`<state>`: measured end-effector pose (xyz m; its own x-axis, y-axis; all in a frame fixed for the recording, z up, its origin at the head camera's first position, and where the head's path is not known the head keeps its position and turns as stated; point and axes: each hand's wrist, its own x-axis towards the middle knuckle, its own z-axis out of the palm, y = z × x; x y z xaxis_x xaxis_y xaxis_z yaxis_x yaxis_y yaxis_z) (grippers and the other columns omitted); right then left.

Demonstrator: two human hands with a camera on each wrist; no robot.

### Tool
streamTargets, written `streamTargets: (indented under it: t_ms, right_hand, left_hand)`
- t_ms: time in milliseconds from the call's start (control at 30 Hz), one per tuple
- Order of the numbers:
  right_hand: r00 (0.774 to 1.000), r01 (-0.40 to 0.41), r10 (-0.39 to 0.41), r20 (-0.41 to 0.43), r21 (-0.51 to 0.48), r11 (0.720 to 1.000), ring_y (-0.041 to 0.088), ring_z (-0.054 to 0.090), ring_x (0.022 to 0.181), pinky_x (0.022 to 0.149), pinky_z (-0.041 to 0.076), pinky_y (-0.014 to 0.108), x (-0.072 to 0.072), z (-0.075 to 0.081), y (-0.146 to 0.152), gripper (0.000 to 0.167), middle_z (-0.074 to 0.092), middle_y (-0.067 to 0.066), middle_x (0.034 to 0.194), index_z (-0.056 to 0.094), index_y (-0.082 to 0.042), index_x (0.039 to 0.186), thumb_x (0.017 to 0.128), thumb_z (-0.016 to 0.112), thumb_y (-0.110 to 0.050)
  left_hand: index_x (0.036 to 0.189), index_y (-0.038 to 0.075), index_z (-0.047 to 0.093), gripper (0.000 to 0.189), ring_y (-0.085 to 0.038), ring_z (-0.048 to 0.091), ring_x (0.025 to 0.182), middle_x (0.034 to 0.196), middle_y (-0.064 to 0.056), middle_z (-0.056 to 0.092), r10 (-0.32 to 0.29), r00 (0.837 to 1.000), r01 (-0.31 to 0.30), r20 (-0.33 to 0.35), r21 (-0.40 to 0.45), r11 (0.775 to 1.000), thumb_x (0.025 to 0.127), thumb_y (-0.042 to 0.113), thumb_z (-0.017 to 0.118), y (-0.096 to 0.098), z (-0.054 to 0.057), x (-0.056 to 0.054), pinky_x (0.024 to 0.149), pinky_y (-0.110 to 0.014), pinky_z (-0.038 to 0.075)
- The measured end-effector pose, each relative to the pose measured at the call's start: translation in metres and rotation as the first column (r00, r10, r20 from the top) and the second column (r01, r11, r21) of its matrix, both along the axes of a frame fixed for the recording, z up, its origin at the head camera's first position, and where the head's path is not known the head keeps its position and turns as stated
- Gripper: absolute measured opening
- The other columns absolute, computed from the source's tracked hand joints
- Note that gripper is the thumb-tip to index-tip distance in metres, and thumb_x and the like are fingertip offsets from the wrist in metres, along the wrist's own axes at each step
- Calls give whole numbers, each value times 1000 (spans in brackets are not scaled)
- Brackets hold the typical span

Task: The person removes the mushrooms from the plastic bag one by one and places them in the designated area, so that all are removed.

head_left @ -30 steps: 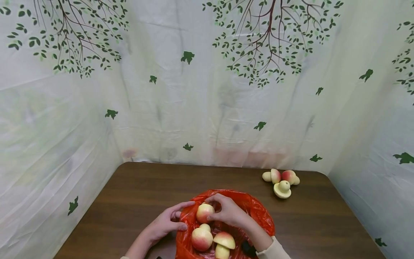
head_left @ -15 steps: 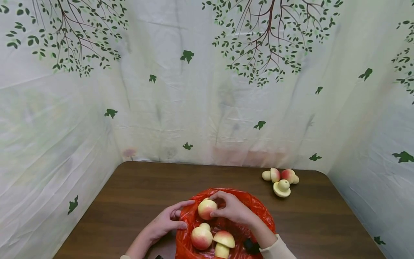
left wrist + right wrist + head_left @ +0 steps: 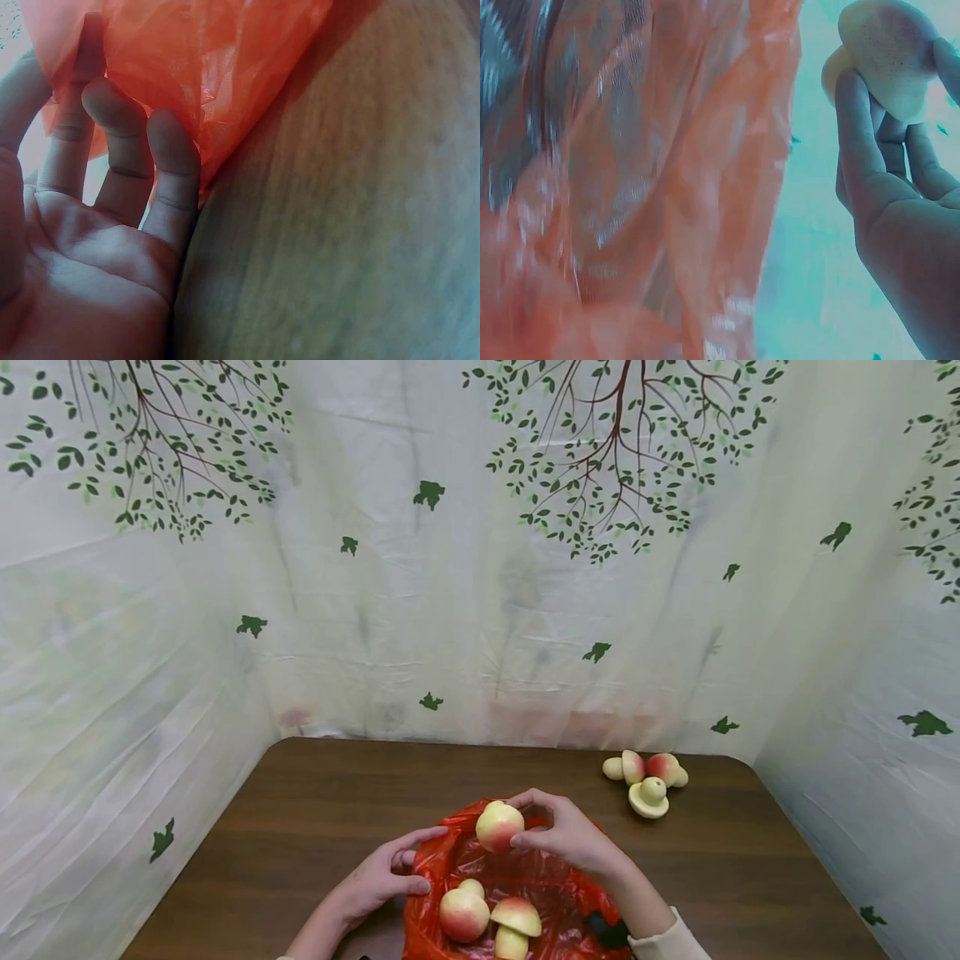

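My right hand (image 3: 566, 835) pinches a toy mushroom (image 3: 499, 827) with a red-and-yellow cap, above the far side of an open red plastic bag (image 3: 547, 878). In the right wrist view the mushroom (image 3: 889, 56) sits between the thumb and fingers, beside the bag's wall (image 3: 712, 172). Two more toy mushrooms lie inside the bag: one (image 3: 463, 916) at the left, another (image 3: 515, 927) near its middle. My left hand (image 3: 378, 878) rests against the bag's left side. Its loosely bent fingers (image 3: 174, 146) touch the outside of the red plastic in the left wrist view.
Several toy mushrooms are grouped at the table's far right corner, one (image 3: 648, 797) in front. The brown wooden table (image 3: 322, 785) stands before a leaf-printed cloth backdrop (image 3: 390, 635). A black object (image 3: 606, 932) shows at the right sleeve.
My right hand has lifted the toy mushroom up and to the right, from inside the bag to above its far rim. The left hand has stayed at the bag's side.
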<state>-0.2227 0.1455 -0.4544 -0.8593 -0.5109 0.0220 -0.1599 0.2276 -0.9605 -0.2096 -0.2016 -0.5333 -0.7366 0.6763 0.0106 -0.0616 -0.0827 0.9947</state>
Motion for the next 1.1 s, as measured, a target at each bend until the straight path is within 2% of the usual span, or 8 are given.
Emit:
streamTargets:
  t_ms: [200, 367, 667, 933, 1100]
  right_hand:
    - [998, 46, -47, -50, -7, 999, 27, 64, 119, 92, 58, 28, 0, 5, 26, 40, 70, 13, 129, 68, -9, 131, 95, 81, -19]
    - [994, 82, -84, -69, -29, 996, 20, 69, 116, 93, 59, 27, 1, 7, 51, 41, 70, 13, 127, 65, -4, 133, 96, 79, -16]
    - [974, 215, -214, -74, -2, 977, 15, 71, 111, 91, 60, 24, 6, 12, 100, 53, 67, 18, 132, 57, 6, 140, 97, 78, -15]
    - [943, 304, -302, -142, -10, 953, 1, 65, 111, 94, 55, 18, 6, 17, 126, 47, 65, 2, 126, 60, 7, 137, 98, 76, -11]
    - [924, 349, -345, -167, -3, 937, -3, 63, 112, 94, 54, 15, 5, 18, 138, 46, 62, -1, 128, 60, 6, 138, 98, 76, -11]
  left_hand:
    - [166, 2, 30, 73, -11, 78, 98, 110, -1, 80, 4, 1000, -4, -4, -17, 1000, 102, 3, 66, -1, -2, -2, 86, -32, 65]
    - [166, 2, 31, 73, -9, 77, 95, 107, 1, 80, 5, 1000, -5, -11, -17, 1000, 102, 3, 66, 0, -2, -2, 84, -31, 65]
    - [166, 2, 30, 71, -10, 77, 99, 110, -1, 80, -8, 1000, 8, -14, -2, 1000, 103, 2, 65, 0, -4, 0, 86, -32, 65]
    - [166, 3, 30, 72, -11, 77, 100, 109, -2, 80, -2, 1000, 1, -10, -6, 1000, 103, 3, 65, -1, -2, 0, 85, -33, 65]
    - [165, 2, 30, 72, -11, 77, 101, 111, -2, 80, -9, 1000, 9, -23, -1, 1000, 103, 2, 65, 0, -3, -1, 85, -33, 65]
